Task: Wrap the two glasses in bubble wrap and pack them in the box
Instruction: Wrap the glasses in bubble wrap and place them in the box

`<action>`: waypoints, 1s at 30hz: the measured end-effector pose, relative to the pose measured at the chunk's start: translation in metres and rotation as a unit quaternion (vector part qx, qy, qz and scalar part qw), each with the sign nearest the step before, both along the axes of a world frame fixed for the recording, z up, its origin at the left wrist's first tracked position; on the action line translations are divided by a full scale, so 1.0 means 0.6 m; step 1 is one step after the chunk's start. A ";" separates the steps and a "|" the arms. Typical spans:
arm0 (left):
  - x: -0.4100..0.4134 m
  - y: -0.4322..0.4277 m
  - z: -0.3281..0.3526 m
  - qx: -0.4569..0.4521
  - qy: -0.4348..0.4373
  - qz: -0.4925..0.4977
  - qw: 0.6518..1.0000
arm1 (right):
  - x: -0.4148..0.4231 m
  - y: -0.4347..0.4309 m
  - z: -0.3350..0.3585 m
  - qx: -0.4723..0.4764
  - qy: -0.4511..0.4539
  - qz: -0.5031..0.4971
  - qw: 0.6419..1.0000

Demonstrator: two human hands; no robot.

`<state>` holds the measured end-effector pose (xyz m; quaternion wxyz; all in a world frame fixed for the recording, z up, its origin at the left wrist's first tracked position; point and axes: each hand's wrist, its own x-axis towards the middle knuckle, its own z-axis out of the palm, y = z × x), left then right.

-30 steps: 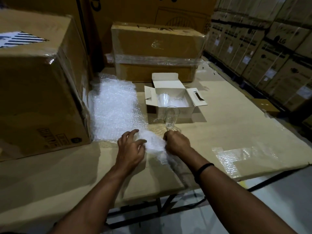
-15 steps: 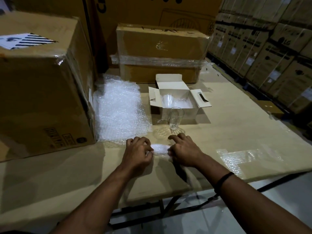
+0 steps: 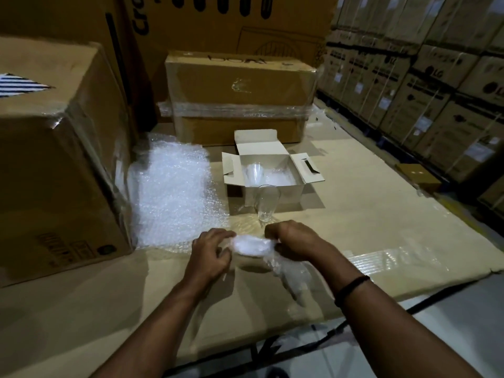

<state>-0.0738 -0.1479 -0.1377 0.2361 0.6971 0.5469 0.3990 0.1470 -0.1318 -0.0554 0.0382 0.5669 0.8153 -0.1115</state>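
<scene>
Lower centre: left hand (image 3: 210, 255) and right hand (image 3: 294, 241) grip the ends of a crosswise bubble wrap bundle (image 3: 252, 245). A bare glass (image 3: 266, 203) stands just above the right hand.

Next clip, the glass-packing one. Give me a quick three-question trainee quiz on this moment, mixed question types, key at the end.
1. True or false: the white box has its flaps open.
2. The glass just in front of that box: A lies on its side; B stands upright; C is turned upside down.
3. Fill in: the left hand and the right hand each grip one end of a ____ bundle.

Key: 1 true; 2 B; 3 bubble-wrap.
</scene>
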 end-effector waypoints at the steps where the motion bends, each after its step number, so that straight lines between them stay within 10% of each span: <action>1: 0.009 0.007 0.005 -0.007 -0.031 0.008 0.999 | 0.029 0.004 0.003 0.017 0.049 -0.021 0.998; 3: 0.029 0.024 0.011 -0.027 -0.047 0.034 0.998 | 0.080 0.008 0.009 0.030 0.218 -0.100 0.970; 7: 0.072 0.062 0.017 -0.101 -0.082 0.062 0.989 | 0.145 0.033 -0.003 0.027 0.536 -0.304 0.787; 14: 0.140 0.132 0.007 -0.160 -0.070 0.065 0.983 | 0.182 0.081 -0.028 -0.144 0.748 -0.435 0.479; 25: 0.170 0.173 -0.018 -0.131 -0.013 0.100 0.986 | 0.102 0.140 0.034 -0.016 0.660 -0.257 0.706; 30: 0.176 0.176 -0.030 -0.154 -0.037 0.131 0.979 | 0.065 0.169 0.022 0.187 0.294 -0.112 0.930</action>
